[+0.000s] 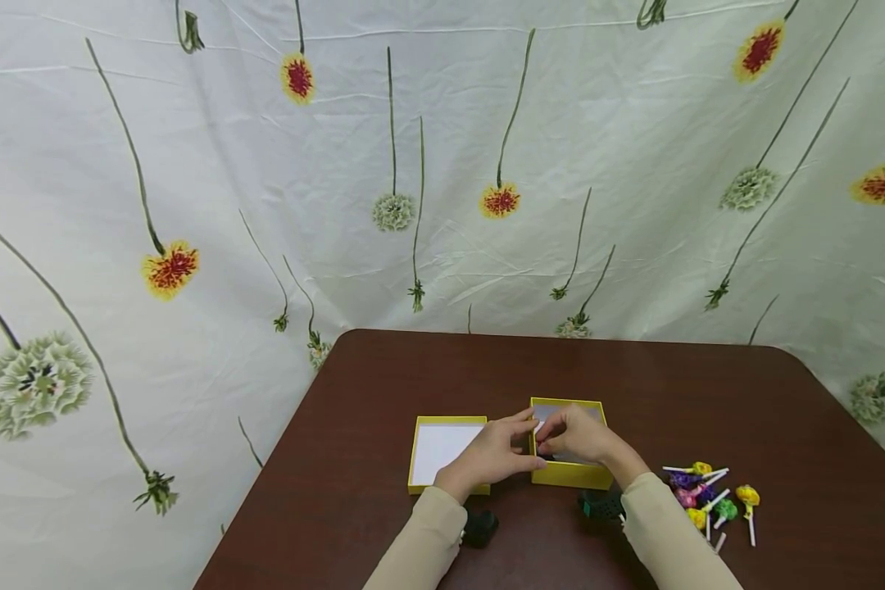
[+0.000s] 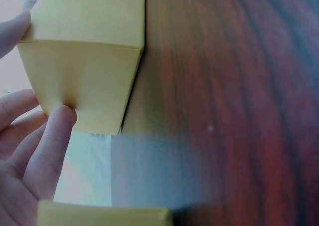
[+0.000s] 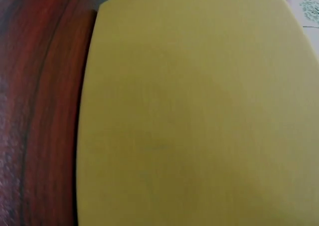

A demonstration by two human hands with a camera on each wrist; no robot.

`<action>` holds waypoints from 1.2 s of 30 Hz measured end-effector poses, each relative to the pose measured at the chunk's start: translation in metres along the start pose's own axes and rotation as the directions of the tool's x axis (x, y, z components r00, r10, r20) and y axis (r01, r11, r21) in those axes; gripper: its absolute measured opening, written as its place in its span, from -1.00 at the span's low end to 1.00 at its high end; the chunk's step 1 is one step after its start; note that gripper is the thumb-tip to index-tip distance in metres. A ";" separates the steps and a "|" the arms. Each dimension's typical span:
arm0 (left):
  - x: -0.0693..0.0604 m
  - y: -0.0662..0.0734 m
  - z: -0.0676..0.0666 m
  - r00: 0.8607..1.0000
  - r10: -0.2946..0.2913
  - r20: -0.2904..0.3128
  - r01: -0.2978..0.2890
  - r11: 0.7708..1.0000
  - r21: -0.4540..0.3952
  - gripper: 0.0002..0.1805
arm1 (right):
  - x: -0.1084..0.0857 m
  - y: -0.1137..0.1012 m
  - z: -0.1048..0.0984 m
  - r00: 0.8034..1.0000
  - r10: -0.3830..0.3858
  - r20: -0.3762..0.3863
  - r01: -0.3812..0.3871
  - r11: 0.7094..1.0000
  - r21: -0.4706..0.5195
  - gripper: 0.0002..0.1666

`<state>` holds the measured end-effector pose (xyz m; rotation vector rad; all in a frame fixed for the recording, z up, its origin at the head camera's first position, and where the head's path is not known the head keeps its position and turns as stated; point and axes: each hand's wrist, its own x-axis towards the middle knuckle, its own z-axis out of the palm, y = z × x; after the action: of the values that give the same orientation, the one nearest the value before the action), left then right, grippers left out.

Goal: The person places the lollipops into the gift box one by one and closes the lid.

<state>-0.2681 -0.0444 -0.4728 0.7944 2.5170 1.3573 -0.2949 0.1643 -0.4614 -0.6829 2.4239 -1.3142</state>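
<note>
A yellow box (image 1: 571, 475) with a pale inside stands open on the table. My left hand (image 1: 487, 451) rests at its near left corner, thumb and fingers extended. In the left wrist view one fingertip (image 2: 65, 113) presses the box's outer wall and the thumb (image 2: 15, 31) touches its upper edge. My right hand (image 1: 578, 434) reaches over the rim, fingers curled, and pinches a small dark-and-red thing (image 1: 542, 452) inside, mostly covered by the fingers. The right wrist view holds mainly the box's yellow outer wall (image 3: 194, 111).
The shallow yellow lid (image 1: 446, 442), white inside, lies left of the box. Several wrapped lollipops (image 1: 696, 496) are heaped to the right, one yellow lollipop (image 1: 748, 498) a little apart. Brown wooden table (image 1: 634, 377) beneath; a flower-printed cloth (image 1: 457, 246) hangs behind it.
</note>
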 end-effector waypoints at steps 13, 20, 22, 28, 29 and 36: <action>0.000 -0.002 0.001 1.000 0.016 -0.001 -0.016 1.000 -0.026 -0.25 | 0.004 0.003 0.005 1.000 -0.010 -0.015 0.009 0.996 -0.092 -0.92; 0.000 -0.001 0.000 1.000 0.021 -0.003 -0.021 1.000 -0.014 -0.25 | 0.004 0.003 0.004 1.000 0.001 -0.018 -0.003 0.996 -0.086 -0.91; 0.000 -0.002 0.001 1.000 0.023 -0.004 -0.023 1.000 -0.012 -0.26 | 0.004 0.003 0.004 1.000 0.006 -0.018 -0.008 0.997 -0.081 -0.91; 0.000 -0.001 0.001 1.000 0.007 0.004 -0.007 1.000 -0.018 -0.25 | 0.003 0.003 0.004 0.999 0.031 -0.021 -0.033 0.997 -0.071 -0.91; 0.000 -0.001 0.001 1.000 0.005 0.004 -0.005 1.000 -0.018 -0.25 | 0.003 0.002 0.004 0.999 0.034 -0.024 -0.035 0.997 -0.073 -0.91; 0.000 -0.001 0.000 1.000 0.005 0.005 -0.004 1.000 -0.015 -0.27 | -0.001 -0.003 0.002 0.995 0.019 -0.099 -0.028 0.995 -0.095 -0.88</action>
<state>-0.2682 -0.0449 -0.4742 0.8000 2.5003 1.3721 -0.2927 0.1619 -0.4595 -0.6257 2.5799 -1.2567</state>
